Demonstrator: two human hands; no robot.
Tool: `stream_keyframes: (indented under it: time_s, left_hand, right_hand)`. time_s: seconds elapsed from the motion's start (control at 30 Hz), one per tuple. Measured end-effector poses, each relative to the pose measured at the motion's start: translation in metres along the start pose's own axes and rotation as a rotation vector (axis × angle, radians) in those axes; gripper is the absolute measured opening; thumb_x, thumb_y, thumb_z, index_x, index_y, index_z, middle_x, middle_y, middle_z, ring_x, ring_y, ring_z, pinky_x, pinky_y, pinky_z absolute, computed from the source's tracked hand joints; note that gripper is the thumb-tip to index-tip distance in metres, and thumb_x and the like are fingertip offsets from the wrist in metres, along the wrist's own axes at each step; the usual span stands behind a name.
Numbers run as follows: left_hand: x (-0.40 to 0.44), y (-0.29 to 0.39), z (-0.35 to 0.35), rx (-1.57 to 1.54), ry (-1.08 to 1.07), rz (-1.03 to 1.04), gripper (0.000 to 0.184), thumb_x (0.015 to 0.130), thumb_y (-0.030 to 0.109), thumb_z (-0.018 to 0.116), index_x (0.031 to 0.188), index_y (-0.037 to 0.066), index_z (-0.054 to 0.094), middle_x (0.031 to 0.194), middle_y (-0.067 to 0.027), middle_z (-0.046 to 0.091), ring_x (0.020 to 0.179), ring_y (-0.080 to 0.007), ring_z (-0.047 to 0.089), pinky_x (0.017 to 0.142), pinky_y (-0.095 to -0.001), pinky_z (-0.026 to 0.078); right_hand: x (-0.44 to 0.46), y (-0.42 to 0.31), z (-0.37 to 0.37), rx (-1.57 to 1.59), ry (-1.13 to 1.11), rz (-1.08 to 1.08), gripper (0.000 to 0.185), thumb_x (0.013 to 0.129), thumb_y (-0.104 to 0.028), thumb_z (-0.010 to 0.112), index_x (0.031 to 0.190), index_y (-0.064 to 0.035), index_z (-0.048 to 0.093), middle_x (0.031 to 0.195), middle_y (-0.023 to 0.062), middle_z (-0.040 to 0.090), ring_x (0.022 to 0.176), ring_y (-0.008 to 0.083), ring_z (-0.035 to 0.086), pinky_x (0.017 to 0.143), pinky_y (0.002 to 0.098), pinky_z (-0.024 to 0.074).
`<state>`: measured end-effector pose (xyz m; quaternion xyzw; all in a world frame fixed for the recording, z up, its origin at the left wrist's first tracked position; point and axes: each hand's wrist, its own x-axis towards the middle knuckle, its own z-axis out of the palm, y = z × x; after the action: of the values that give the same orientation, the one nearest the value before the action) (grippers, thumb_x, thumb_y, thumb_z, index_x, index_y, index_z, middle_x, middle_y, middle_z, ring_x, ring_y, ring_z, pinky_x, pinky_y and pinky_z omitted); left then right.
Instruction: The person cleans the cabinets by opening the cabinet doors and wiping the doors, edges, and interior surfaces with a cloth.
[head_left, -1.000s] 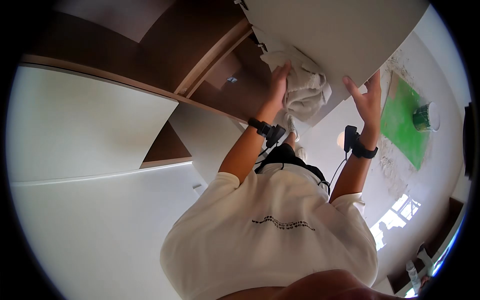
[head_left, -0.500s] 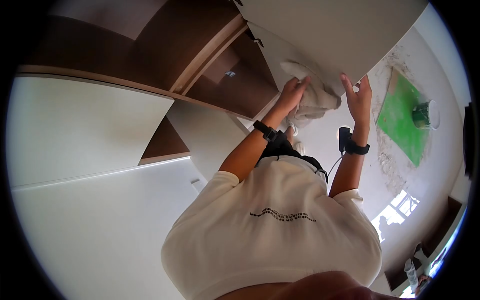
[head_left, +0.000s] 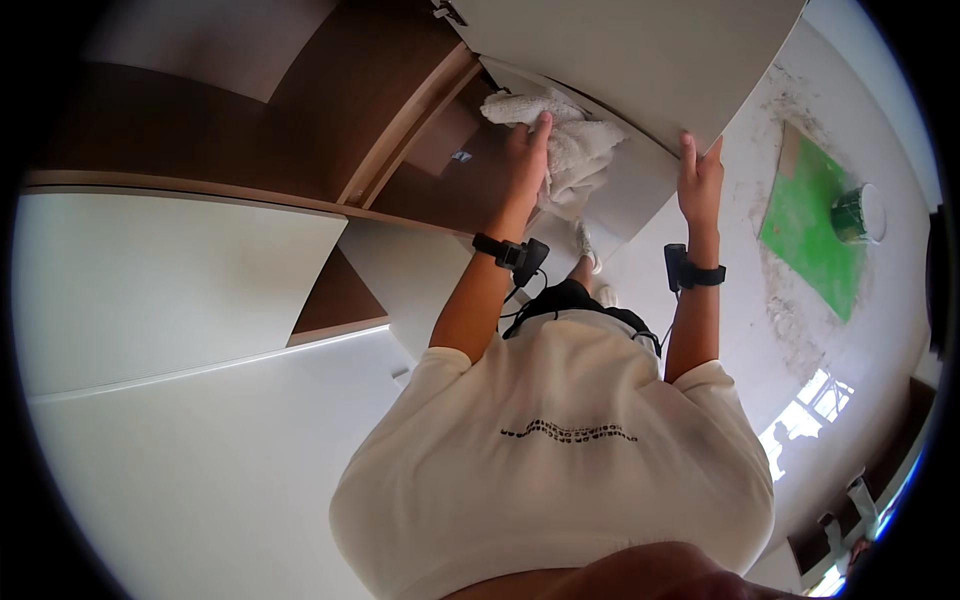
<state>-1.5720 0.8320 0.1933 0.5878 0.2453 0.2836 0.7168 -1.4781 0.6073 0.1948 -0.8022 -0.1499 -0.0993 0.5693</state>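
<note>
My left hand (head_left: 528,155) is closed round a crumpled off-white cloth (head_left: 580,150), thumb uppermost. The cloth hangs in front of the lower cabinet door (head_left: 640,190), close to the brown cabinet compartment (head_left: 430,165). At the corner of the pale upper cabinet door (head_left: 640,60), my right hand (head_left: 702,175) grips the edge, its thumb on the near side and its fingers partly hidden behind the panel. Both doors stand swung out from the cabinet. Black bands with small devices sit on both wrists.
To the left are white cabinet panels (head_left: 180,280) and a brown shelf frame (head_left: 410,125). A green board (head_left: 815,225) lies on the dust-marked floor (head_left: 790,320) at the right, with a paint bucket (head_left: 857,215) on it. A metal hinge (head_left: 448,12) shows at the top.
My left hand has moved up and left with the cloth, toward the compartment and the hinge side. My right hand stays on the door corner, and more of the lower door shows.
</note>
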Motion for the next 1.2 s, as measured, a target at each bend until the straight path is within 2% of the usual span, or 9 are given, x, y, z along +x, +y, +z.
stream_keyframes:
  time_s: [0.23, 0.43, 0.5, 0.67, 0.73, 0.9, 0.97, 1.03, 1.2]
  left_hand:
    - [-0.022, -0.01, 0.018, 0.479, -0.254, 0.141, 0.048, 0.091, 0.046, 0.07, 0.087, -0.001, 0.064, 0.065, 0.0005, 0.058, 0.06, -0.0066, 0.051, 0.055, -0.0254, 0.043]
    - [-0.067, -0.072, 0.039, 0.776, -0.676, -0.08, 0.049, 0.092, 0.048, 0.066, 0.1, -0.001, 0.067, 0.081, -0.016, 0.07, 0.071, -0.0211, 0.066, 0.069, -0.0351, 0.051]
    - [-0.075, -0.073, 0.038, 0.744, -0.646, -0.121, 0.05, 0.093, 0.047, 0.062, 0.099, -0.003, 0.065, 0.083, -0.0207, 0.069, 0.079, -0.0316, 0.069, 0.071, -0.0394, 0.051]
    - [-0.046, -0.082, 0.009, 0.334, -0.188, -0.142, 0.045, 0.099, 0.042, 0.058, 0.088, -0.002, 0.056, 0.069, -0.0086, 0.06, 0.063, -0.0198, 0.057, 0.06, -0.0366, 0.045]
    - [-0.023, -0.058, 0.001, 0.335, 0.047, 0.225, 0.043, 0.098, 0.043, 0.059, 0.095, -0.001, 0.059, 0.075, -0.0069, 0.058, 0.066, -0.0149, 0.055, 0.06, -0.0326, 0.044]
    - [0.023, 0.039, -0.01, 0.161, 0.168, 0.313, 0.035, 0.098, 0.03, 0.063, 0.103, -0.005, 0.063, 0.102, -0.0144, 0.068, 0.093, -0.0181, 0.06, 0.084, -0.0323, 0.046]
    - [0.033, 0.059, 0.013, 0.171, 0.204, 0.508, 0.036, 0.098, 0.031, 0.063, 0.099, -0.005, 0.064, 0.092, -0.0123, 0.069, 0.082, -0.0161, 0.062, 0.076, -0.0318, 0.049]
    - [0.026, 0.077, 0.037, 0.323, 0.071, 0.539, 0.034, 0.097, 0.03, 0.064, 0.095, -0.004, 0.065, 0.083, -0.0104, 0.07, 0.072, -0.0153, 0.062, 0.068, -0.0321, 0.05]
    - [-0.015, 0.084, 0.11, 0.401, -0.412, 0.762, 0.029, 0.092, 0.03, 0.067, 0.088, 0.001, 0.068, 0.068, -0.011, 0.067, 0.057, -0.0248, 0.065, 0.056, -0.0363, 0.05]
  right_hand:
    - [0.005, 0.001, 0.008, 0.045, 0.068, -0.059, 0.045, 0.102, -0.04, 0.055, 0.111, 0.0028, 0.042, 0.055, 0.0153, 0.054, 0.047, 0.0251, 0.045, 0.049, 0.0356, 0.0391]
    - [0.002, 0.003, 0.013, 0.08, 0.109, -0.106, 0.04, 0.101, -0.036, 0.057, 0.113, 0.0013, 0.045, 0.06, 0.017, 0.058, 0.049, 0.029, 0.053, 0.049, 0.0358, 0.0404]
    - [0.001, 0.004, 0.015, 0.07, 0.126, -0.127, 0.039, 0.101, -0.034, 0.057, 0.114, 0.0009, 0.046, 0.062, 0.0176, 0.06, 0.051, 0.0329, 0.056, 0.049, 0.037, 0.0417]
    - [0.0, 0.012, 0.014, -0.009, 0.103, -0.099, 0.036, 0.102, -0.033, 0.054, 0.114, -0.0001, 0.047, 0.064, 0.0188, 0.061, 0.056, 0.0412, 0.058, 0.051, 0.0414, 0.0434]
    - [0.0, 0.013, 0.013, -0.017, 0.093, -0.1, 0.036, 0.102, -0.035, 0.054, 0.114, -0.0007, 0.047, 0.064, 0.0186, 0.06, 0.058, 0.0424, 0.058, 0.053, 0.043, 0.0441]
    - [-0.002, 0.01, 0.007, -0.026, 0.007, -0.036, 0.034, 0.104, -0.034, 0.049, 0.116, -0.0022, 0.047, 0.067, 0.0195, 0.06, 0.063, 0.0443, 0.058, 0.058, 0.0455, 0.0456]
    - [-0.002, 0.011, 0.006, -0.016, -0.018, -0.029, 0.035, 0.105, -0.033, 0.045, 0.122, -0.0025, 0.046, 0.07, 0.0204, 0.061, 0.066, 0.0443, 0.059, 0.061, 0.0462, 0.0463]
    - [-0.002, 0.013, 0.007, 0.059, 0.052, -0.229, 0.04, 0.106, -0.033, 0.039, 0.133, -0.0037, 0.042, 0.079, 0.0222, 0.06, 0.071, 0.0434, 0.06, 0.064, 0.0465, 0.0471]
    - [-0.015, 0.02, -0.01, 0.622, -0.11, 0.161, 0.065, 0.108, -0.048, 0.021, 0.146, 0.0003, 0.041, 0.119, 0.0137, 0.064, 0.108, 0.023, 0.059, 0.095, 0.0373, 0.0433]
